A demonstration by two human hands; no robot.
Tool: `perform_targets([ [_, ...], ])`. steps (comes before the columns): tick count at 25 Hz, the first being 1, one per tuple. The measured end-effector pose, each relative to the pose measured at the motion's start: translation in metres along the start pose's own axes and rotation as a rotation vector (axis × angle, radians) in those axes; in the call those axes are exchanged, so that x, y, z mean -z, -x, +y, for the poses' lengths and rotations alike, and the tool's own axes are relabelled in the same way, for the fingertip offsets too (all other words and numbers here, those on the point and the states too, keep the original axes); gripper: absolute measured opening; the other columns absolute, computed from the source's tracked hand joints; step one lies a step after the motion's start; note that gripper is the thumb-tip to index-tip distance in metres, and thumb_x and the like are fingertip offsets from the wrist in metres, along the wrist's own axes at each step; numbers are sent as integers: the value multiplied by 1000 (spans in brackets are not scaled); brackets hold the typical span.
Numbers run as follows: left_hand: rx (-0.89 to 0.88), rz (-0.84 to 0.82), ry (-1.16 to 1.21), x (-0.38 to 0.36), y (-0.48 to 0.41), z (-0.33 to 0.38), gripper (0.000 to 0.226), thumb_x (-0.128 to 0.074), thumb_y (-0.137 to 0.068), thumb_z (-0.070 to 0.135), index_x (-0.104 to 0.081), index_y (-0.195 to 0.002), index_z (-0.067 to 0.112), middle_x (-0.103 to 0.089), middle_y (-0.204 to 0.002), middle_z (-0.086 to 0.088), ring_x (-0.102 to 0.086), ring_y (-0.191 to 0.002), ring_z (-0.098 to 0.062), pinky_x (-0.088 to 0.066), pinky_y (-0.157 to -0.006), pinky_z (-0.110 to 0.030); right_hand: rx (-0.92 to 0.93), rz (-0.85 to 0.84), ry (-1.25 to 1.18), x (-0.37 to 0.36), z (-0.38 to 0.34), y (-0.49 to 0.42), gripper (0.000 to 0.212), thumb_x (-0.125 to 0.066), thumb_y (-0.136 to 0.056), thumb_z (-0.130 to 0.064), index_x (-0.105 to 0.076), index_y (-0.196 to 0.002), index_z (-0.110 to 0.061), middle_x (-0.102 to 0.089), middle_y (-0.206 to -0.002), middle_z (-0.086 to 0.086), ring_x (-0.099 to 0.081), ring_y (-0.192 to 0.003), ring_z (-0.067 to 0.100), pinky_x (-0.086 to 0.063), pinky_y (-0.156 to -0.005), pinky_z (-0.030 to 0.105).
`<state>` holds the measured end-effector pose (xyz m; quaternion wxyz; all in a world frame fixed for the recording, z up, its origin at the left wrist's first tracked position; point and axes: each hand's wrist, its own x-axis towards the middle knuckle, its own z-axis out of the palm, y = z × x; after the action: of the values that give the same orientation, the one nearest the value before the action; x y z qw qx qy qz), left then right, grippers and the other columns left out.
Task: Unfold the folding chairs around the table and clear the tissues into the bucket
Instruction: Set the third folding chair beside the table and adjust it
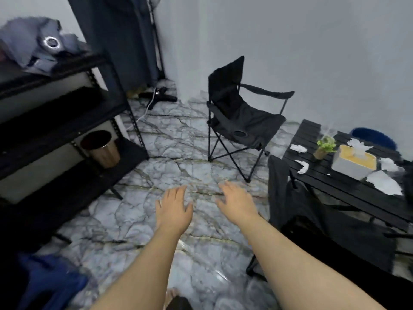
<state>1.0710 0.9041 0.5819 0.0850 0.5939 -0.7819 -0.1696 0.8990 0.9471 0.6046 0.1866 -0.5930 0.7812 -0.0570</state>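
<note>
Left hand [173,208] and right hand [237,203] are hovering over the floor, fingers spread, holding nothing; 1 black chair [241,117] is standing unfolded; tissues [298,148] are lying on the table [348,186].

This looks to me like a spare room in a home. Marble-patterned floor tiles [169,139] lie under me and the far wall [312,52] is bare. On my left a black shelf rack [67,66] holds heaped clothes [29,41], with a dark curtain [116,36] in the far corner. On my right a low black table [335,182] carries a tissue box [353,162] and a small potted plant [326,145], with a camp chair [241,113] beyond it.
</note>
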Motion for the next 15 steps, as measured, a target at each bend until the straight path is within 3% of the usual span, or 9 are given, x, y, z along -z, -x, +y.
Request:
perform_targets([
  [6, 114, -22, -57, 40, -101, -121, 60, -35, -93, 44, -12, -146, 26, -15, -157, 4, 2, -146, -21, -5, -118, -50, 82, -92, 36, -33, -111, -126, 62, -39, -97, -43, -11, -150, -25, -3, -161, 0, -2, -148, 21, -17, -119, 46],
  [15, -22, -68, -64, 71, -288, -161, 62, -30, -94, 48, -7, -147, 26, -4, -159, 4, 12, -145, -19, 5, -117, -50, -13, -94, 22, -9, -152, -299, 63, -33, -99, -44, -4, -151, -26, 6, -161, -3, 7, -148, 18, -11, -121, 47],
])
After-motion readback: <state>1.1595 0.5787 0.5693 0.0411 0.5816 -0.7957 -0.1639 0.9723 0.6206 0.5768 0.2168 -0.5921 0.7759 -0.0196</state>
